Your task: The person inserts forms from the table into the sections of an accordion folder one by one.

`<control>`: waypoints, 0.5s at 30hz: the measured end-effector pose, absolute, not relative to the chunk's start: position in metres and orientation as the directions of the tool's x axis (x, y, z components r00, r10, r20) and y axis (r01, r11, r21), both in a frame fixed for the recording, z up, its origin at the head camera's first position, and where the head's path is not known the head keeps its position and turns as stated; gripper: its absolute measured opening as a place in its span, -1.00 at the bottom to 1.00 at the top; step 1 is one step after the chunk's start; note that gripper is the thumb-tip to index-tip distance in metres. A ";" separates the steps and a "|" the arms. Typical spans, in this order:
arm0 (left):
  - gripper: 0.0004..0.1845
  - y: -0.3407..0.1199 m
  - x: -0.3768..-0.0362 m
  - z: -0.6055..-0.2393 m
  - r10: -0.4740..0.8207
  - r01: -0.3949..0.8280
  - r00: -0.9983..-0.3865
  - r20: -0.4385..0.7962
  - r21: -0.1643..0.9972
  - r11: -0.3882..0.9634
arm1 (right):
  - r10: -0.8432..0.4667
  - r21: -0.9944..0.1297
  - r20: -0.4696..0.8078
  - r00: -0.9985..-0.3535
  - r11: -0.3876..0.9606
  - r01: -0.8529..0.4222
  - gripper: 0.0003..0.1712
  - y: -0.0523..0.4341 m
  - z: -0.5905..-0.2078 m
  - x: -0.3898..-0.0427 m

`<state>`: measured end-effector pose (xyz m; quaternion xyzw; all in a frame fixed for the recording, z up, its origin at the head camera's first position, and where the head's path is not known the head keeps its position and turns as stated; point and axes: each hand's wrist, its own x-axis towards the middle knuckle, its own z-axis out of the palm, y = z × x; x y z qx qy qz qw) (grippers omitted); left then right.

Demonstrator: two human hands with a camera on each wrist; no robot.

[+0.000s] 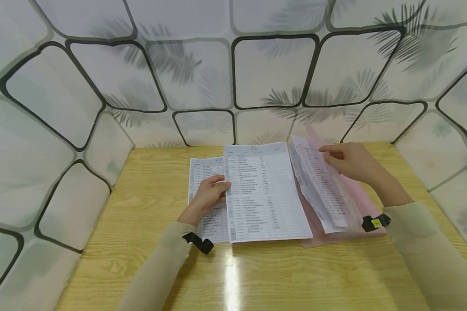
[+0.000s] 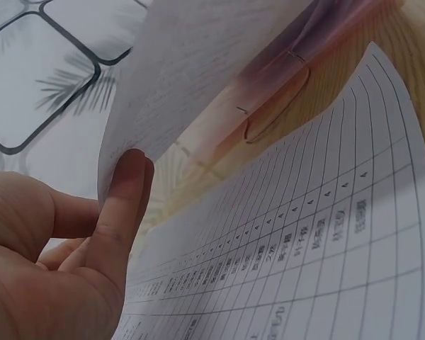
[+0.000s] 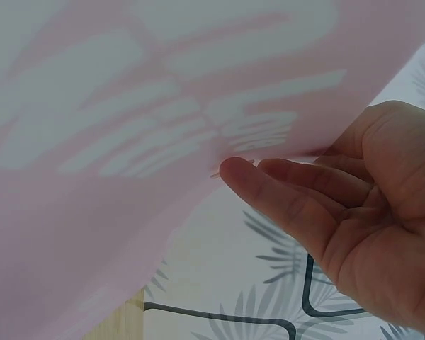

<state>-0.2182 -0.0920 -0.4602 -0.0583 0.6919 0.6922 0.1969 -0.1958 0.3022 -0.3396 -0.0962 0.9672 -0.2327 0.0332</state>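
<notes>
Between the thumb and fingers of my left hand [image 1: 209, 193] is the left edge of a printed sheet [image 1: 262, 194], pinched and raised, as the left wrist view shows. Another printed sheet [image 1: 212, 224] lies under it on the table, partly covered, with a table of rows and names [image 2: 290, 255]. My right hand [image 1: 350, 162] pinches the edge of a translucent pink folder [image 1: 359, 190] and lifts its cover. Several printed pages [image 1: 321, 185] stand tilted inside the folder, seen partly through the cover. In the right wrist view the fingertips grip the pink cover [image 3: 92, 234] at its edge.
The wooden table [image 1: 140, 207] carries the papers and folder. Walls [image 1: 194, 73] with a dark-outlined stone and leaf pattern rise behind and at both sides. Both wrists wear small black camera straps [image 1: 198, 243].
</notes>
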 end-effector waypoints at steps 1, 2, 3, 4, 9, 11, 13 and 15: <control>-0.46 -0.091 -0.219 -0.461 0.193 -0.348 -0.917 -0.349 0.937 0.037 | -0.202 -0.458 -0.019 -0.979 0.873 -0.171 -0.51 0.302 -0.340 -0.195; -0.47 -0.090 -0.220 -0.462 0.192 -0.341 -0.920 -0.342 0.939 0.038 | -0.203 -0.459 -0.016 -0.979 0.872 -0.173 -0.51 0.302 -0.339 -0.195; -0.47 -0.090 -0.220 -0.463 0.192 -0.336 -0.922 -0.337 0.941 0.039 | -0.203 -0.463 -0.015 -0.979 0.869 -0.173 -0.51 0.301 -0.340 -0.195; -0.48 -0.089 -0.221 -0.464 0.188 -0.330 -0.924 -0.332 0.943 0.043 | -0.204 -0.464 -0.013 -0.979 0.868 -0.175 -0.51 0.301 -0.340 -0.194; -0.48 -0.090 -0.222 -0.465 0.159 -0.329 -0.929 -0.335 0.942 0.063 | -0.201 -0.470 -0.013 -0.979 0.866 -0.172 -0.51 0.301 -0.340 -0.194; -0.47 -0.091 -0.223 -0.465 0.156 -0.334 -0.928 -0.340 0.940 0.062 | -0.199 -0.468 -0.015 -0.980 0.868 -0.169 -0.52 0.301 -0.339 -0.194; -0.46 -0.091 -0.223 -0.465 0.155 -0.341 -0.925 -0.347 0.938 0.065 | -0.198 -0.465 -0.016 -0.980 0.869 -0.168 -0.52 0.301 -0.339 -0.194; -0.44 -0.091 -0.224 -0.464 0.154 -0.349 -0.922 -0.355 0.935 0.065 | -0.199 -0.461 -0.016 -0.980 0.871 -0.169 -0.52 0.301 -0.339 -0.194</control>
